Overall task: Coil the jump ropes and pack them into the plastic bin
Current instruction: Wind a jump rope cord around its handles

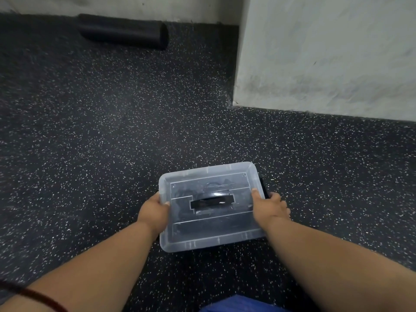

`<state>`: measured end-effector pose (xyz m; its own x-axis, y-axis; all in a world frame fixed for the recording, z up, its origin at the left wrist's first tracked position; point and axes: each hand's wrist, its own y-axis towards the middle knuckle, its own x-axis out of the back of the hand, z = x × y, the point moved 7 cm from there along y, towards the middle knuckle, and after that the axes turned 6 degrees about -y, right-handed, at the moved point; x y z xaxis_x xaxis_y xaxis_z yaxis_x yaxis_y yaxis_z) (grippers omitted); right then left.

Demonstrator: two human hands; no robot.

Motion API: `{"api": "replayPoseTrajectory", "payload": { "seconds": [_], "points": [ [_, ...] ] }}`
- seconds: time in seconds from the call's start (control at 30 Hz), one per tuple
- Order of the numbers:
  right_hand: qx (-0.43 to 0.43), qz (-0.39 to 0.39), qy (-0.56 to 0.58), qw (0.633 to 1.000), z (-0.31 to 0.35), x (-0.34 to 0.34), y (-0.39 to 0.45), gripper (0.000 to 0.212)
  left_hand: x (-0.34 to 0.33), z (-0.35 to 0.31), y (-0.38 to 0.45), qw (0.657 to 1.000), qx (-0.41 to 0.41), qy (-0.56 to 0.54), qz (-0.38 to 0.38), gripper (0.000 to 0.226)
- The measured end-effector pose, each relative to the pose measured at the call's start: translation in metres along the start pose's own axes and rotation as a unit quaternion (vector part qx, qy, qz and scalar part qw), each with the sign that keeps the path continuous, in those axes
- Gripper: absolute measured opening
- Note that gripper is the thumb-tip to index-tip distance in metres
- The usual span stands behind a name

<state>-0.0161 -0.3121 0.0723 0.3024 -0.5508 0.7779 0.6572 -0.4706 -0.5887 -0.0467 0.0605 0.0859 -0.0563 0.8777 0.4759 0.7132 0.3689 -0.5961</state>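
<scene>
Translucent plastic bin (211,208), lid on with a black handle (211,201) at its centre, is gripped at both short ends: the left hand (155,210) and right hand (271,207) each curl around an edge, thumbs on the lid. Dark coiled jump ropes (186,194) show dimly inside. Speckled black floor (112,131) lies below; a black roller (123,31) rests far left by the wall (326,52).

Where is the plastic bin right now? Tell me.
In the head view, the plastic bin sits low centre on the speckled floor, gripped by the left hand and right hand.
</scene>
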Motion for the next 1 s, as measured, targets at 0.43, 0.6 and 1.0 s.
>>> {"api": "replayPoseTrajectory", "payload": {
  "seconds": [0.43, 0.6, 1.0],
  "points": [
    [0.120, -0.031, -0.031, 0.992, 0.016, 0.026, 0.004, 0.047, -0.010, 0.059, -0.001, 0.972, 0.173, -0.140, 0.074, 0.102],
    [0.134, -0.020, -0.043, 0.990, 0.019, 0.019, 0.004, 0.041, 0.000, 0.043, -0.003, 0.991, 0.113, -0.072, 0.005, 0.104],
    [0.161, -0.047, -0.111, 0.980, 0.029, 0.014, -0.010, 0.034, 0.004, 0.002, -0.010, 0.956, -0.003, 0.287, -0.068, 0.055]
  ]
}}
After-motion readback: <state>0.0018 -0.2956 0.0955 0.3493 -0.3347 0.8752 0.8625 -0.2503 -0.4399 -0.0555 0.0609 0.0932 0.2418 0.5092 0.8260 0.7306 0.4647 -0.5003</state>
